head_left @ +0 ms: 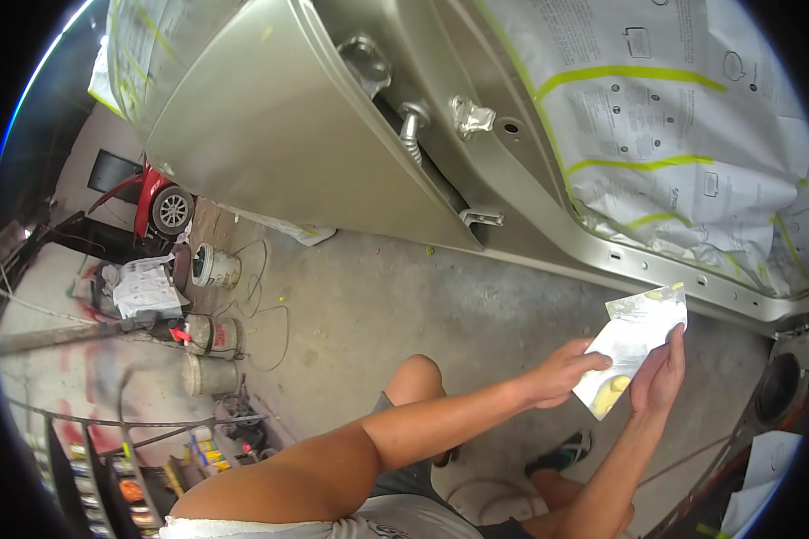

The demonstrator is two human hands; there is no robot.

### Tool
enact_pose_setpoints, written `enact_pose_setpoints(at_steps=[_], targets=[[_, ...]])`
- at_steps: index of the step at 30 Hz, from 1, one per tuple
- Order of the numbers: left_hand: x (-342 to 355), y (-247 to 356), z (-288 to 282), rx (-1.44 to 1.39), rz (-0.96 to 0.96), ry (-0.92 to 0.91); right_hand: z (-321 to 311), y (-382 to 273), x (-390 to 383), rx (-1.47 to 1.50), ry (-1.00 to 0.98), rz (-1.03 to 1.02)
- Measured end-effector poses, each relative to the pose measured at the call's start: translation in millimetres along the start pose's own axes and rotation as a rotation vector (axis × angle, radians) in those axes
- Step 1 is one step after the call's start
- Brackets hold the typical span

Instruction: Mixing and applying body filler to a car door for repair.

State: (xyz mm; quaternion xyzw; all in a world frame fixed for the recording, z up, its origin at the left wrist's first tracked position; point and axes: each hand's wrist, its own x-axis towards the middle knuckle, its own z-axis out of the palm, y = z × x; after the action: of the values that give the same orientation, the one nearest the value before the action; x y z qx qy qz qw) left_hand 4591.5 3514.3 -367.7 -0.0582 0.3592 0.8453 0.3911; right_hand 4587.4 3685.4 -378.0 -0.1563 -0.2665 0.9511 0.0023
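In front of my body, above the concrete floor, both hands hold a flat, glossy white sheet [634, 337]. A lump of yellow paste that looks like body filler [612, 393] sits at its near end. At the far end a greyish flat piece [643, 305] overlaps the sheet, with yellow smears along its edge; whether the two are joined I cannot tell. My left hand [569, 373] pinches the sheet's left edge with the thumb on top. My right hand [661, 373] grips its right edge, most of its fingers hidden. Both are closed.
A beige-grey car body stands ahead, its door [306, 135] swung out to the left. Masking paper [665, 126] with yellow-green tape covers the opening at right. Several buckets [214, 336], a cable [288, 332] and a red car [157, 202] are at left. A hose [485, 490] lies near my feet.
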Motion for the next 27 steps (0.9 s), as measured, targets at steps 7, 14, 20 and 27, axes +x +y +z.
enact_pose_setpoints(at_steps=[7, 14, 20, 27], targets=[[20.1, -29.3, -59.2, 0.057, 0.051, -0.101, -32.7, 44.6, 16.1, -0.164, 0.008, -0.196], [-12.5, -35.3, -80.9, 0.13, 0.008, -0.161, -42.5, 77.2, -11.5, -0.148, 0.041, -0.214], [-60.9, -0.7, -92.0, 0.253, 0.016, -0.061, -23.0, 85.8, -18.0, 0.02, 0.079, -0.291], [-96.0, 15.4, -113.6, 0.247, 0.018, 0.081, -14.6, 110.1, -22.6, -0.054, -0.003, -0.212]])
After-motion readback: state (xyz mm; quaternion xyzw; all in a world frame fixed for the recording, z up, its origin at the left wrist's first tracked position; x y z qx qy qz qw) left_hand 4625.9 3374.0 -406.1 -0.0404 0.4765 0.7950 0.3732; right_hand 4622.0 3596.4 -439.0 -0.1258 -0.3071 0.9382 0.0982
